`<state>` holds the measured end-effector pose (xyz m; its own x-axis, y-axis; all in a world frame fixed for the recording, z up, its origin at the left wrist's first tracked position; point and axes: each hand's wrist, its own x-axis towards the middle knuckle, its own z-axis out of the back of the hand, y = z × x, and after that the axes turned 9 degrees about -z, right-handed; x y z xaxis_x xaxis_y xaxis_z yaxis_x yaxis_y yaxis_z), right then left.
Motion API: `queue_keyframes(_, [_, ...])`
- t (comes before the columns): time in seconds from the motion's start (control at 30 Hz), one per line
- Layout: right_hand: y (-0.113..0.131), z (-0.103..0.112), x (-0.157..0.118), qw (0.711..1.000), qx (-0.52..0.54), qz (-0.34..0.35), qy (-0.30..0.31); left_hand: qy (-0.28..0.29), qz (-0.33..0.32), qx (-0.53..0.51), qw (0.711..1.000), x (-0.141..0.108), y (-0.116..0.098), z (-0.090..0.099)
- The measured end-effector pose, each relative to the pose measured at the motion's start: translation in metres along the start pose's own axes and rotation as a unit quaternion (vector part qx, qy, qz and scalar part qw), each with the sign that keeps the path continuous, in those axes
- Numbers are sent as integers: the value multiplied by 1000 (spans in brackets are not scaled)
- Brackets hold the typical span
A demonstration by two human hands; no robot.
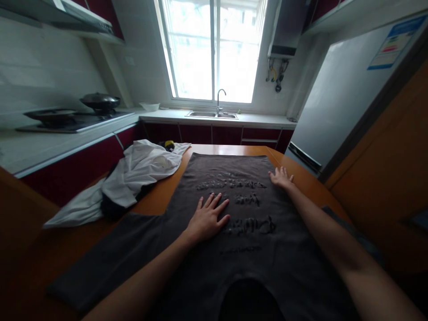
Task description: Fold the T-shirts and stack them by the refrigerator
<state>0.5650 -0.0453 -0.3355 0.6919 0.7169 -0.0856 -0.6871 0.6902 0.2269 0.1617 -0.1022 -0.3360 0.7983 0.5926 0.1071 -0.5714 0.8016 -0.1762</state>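
Observation:
A dark grey long-sleeved shirt (pixel 207 258) lies spread flat on the wooden table (pixel 234 150), its neck opening towards me and its hem at the far side. Raised dark lettering (pixel 256 225) runs across its front, upside down from here. My left hand (pixel 206 219) rests on the middle of the shirt with fingers spread, partly over the lettering. At the shirt's right edge, near the far hem, my right hand (pixel 281 178) lies with its fingers apart. The left sleeve stretches out over the table; my right forearm hides part of the other side.
White and dark clothes (pixel 143 167) lie heaped on the table's left side. Beyond stand a counter with a sink (pixel 202 114) under a window, a stove (pixel 76 121) with pans at left, and a fridge (pixel 337 93) close on the right.

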Motion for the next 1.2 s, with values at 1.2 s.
queue_keyframes(1.2, [-65, 6, -265, 962, 24, 272, -27, 82, -55, -8, 995, -84, -47, 46])
